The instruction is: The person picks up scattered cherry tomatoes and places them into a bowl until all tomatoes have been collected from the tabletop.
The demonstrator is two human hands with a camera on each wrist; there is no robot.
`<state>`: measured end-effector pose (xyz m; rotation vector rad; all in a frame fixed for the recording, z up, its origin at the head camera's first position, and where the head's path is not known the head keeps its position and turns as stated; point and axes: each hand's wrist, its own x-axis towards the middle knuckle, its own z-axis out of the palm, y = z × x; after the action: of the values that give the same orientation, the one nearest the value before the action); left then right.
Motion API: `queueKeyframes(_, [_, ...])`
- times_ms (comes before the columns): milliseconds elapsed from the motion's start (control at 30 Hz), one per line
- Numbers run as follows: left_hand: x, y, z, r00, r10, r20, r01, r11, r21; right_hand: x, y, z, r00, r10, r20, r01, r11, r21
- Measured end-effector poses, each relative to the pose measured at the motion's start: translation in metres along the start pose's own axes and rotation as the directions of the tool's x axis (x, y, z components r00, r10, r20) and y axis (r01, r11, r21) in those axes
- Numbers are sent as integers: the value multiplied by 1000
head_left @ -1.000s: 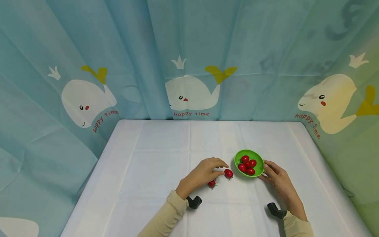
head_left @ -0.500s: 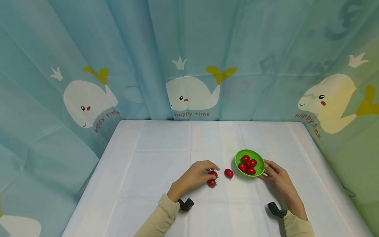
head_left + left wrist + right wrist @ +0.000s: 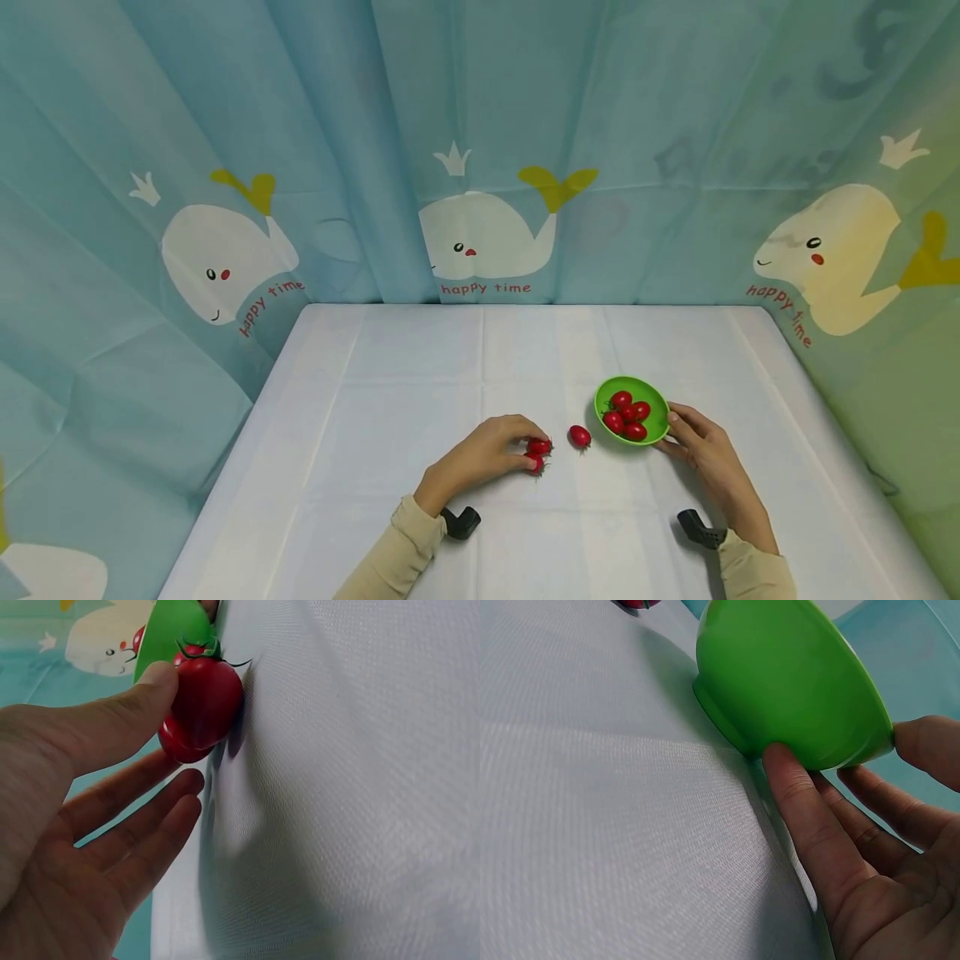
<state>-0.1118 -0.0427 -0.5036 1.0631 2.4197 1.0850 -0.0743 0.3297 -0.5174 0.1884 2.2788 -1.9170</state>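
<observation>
As the right hand [image 3: 708,460], loosely curled, holds the bowl [image 3: 657,422] at four o'clock, likely to steady it, the left hand [image 3: 483,452], partly curled, pinches two tomatoes [image 3: 537,447].

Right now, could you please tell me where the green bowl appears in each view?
Head: green bowl, below and right of centre.
Left wrist: green bowl, top edge, left of centre, partly behind a cherry tomato.
Right wrist: green bowl, top, right of centre, outer side showing.
Shared landmark: white tablecloth.

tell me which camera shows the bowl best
Head view: it looks down into the bowl, showing the tomatoes inside. The right wrist view shows only its outside, cropped at top; the left wrist view, just a piece.
</observation>
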Motion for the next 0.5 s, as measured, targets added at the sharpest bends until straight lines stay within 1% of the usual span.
queueKeyframes(133, [0, 0, 1, 1000, 3, 6, -3, 1000, 4, 0, 0, 0, 1000, -9, 3, 9, 1000, 5])
queueKeyframes(300, [-2, 1, 4, 1000, 21, -13, -20, 1000, 22, 0, 0, 0, 1000, -25, 1, 25, 1000, 19])
queueKeyframes(500, [-6, 1, 7, 999, -18, -26, 20, 997, 75, 0, -1, 0, 1000, -13, -3, 13, 1000, 10])
